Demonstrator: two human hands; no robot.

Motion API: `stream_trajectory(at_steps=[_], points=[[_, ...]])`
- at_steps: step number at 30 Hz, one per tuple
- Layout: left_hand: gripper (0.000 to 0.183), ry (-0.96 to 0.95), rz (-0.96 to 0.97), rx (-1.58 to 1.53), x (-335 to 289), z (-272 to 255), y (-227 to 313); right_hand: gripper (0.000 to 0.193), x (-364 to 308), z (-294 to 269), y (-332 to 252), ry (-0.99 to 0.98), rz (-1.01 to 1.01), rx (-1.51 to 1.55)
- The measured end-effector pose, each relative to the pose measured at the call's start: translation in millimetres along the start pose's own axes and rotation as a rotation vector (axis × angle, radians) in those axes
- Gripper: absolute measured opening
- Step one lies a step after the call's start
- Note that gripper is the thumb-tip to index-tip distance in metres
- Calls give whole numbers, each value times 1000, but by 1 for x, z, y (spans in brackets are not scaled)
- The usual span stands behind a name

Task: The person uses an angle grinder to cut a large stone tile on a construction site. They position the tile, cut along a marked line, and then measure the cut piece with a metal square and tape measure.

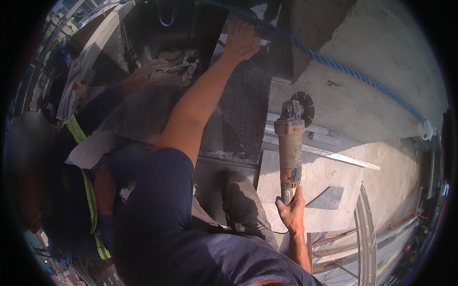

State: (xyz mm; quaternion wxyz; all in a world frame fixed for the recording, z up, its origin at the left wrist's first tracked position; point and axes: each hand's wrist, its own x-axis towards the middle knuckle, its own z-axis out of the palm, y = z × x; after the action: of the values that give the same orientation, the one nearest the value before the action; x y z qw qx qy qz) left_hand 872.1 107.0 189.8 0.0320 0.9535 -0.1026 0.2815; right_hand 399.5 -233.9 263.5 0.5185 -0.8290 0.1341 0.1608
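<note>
My right hand (292, 209) is wrapped round the rear of an angle grinder (290, 150) with a worn orange and grey body. Its dark segmented cutting disc (305, 108) is at the far end, above the pale concrete. My left arm stretches far forward. The left hand (241, 42) lies at the far end of a dark, dusty stone slab (243, 102), its fingers extended and slightly apart. A thin line runs diagonally over the slab's near part. What the left fingertips touch is hard to make out in the shade.
A co-worker in a dark jacket with reflective strips (89, 200) is close on my left, one hand (145, 74) reaching forward. A blue rope (334, 64) crosses the far right. Metal strips (334, 156), a dark offcut (327, 198) and a perforated metal bar (365, 233) lie at right.
</note>
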Motion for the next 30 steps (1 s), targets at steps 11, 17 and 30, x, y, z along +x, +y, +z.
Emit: stream_trajectory(at_steps=[11, 17, 30], points=[[63, -8, -60, -194, -22, -13, 22, 40, 2, -1, 7, 25, 13, -38], [46, 43, -84, -146, -34, -17, 26, 40, -2, 3, 4, 16, 24, 24], [52, -47, -119, -238, -85, -46, 28, 39, -11, 1, 0, 10, 40, 51]])
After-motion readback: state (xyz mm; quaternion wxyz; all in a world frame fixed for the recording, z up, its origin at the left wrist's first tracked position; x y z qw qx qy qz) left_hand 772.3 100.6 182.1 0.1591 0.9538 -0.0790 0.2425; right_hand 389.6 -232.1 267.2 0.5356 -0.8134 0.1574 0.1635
